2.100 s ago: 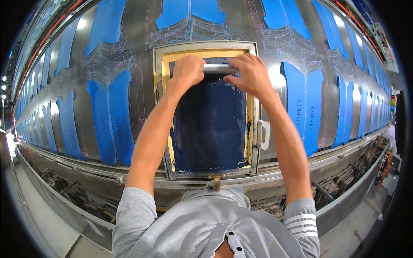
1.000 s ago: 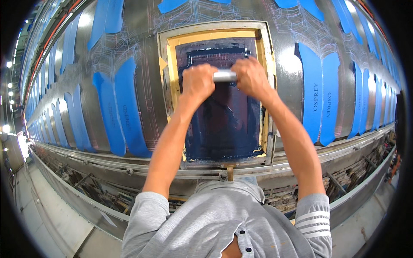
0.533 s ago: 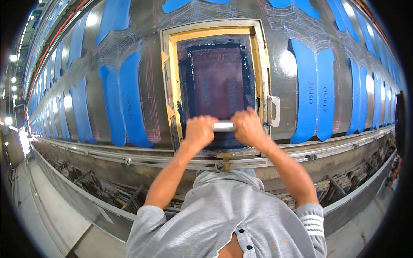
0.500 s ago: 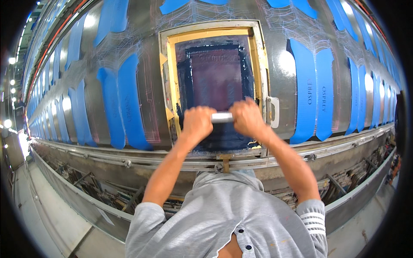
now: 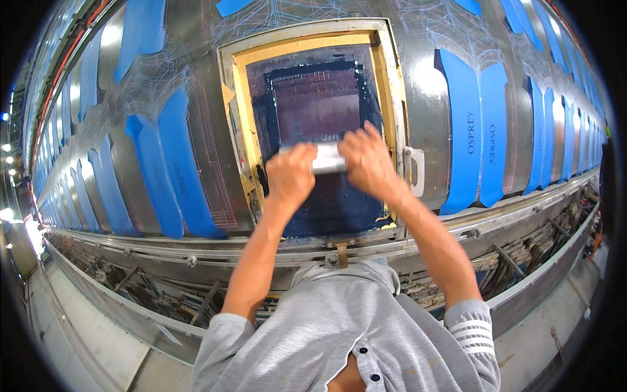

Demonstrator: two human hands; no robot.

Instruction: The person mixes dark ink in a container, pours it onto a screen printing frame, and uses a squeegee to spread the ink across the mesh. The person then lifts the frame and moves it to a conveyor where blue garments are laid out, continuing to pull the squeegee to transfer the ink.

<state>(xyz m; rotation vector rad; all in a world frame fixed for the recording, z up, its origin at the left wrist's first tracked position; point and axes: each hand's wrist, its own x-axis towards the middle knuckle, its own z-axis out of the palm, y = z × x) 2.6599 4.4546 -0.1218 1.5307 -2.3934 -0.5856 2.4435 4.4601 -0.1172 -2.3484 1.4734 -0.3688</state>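
A squeegee (image 5: 328, 159) with a pale metallic bar spans the middle of a screen printing frame (image 5: 396, 72). My left hand (image 5: 291, 176) is wrapped round its left end, and my right hand (image 5: 370, 163) grips the right end, with some fingers blurred. Beyond the bar, the purple-tinted mesh (image 5: 318, 104) lets faint lettering show through. Dark navy ink (image 5: 326, 212) covers the near part of the screen and borders the mesh window. Yellowish tape (image 5: 243, 98) lines the inside of the frame. The squeegee's lower edge is partly hidden by my hands.
A white handle (image 5: 418, 171) juts from the frame's right side. Blue cut fabric pieces (image 5: 471, 130) lie in pairs along the long dark table (image 5: 424, 130). A metal rail (image 5: 444, 238) follows its near edge, above a trough (image 5: 176, 284) of clutter by my body.
Both hands and the squeegee have shifted slightly away from me and left in view. More of the bar shows. The frame appears farther left and tilted as the view moved.
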